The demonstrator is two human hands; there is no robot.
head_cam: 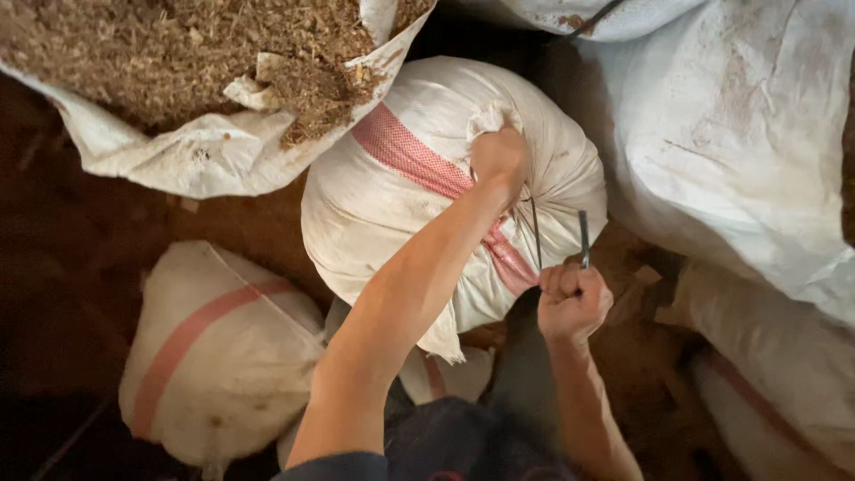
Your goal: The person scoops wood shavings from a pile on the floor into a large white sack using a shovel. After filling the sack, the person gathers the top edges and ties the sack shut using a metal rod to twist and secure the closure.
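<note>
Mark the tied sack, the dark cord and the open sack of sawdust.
tied sack (383,191), head view, bulging left side
dark cord (583,236), head view, stretch above the right hand
open sack of sawdust (214,156), head view, white front wall

Dim, warm light; deep shadows low left, slightly soft focus.
</note>
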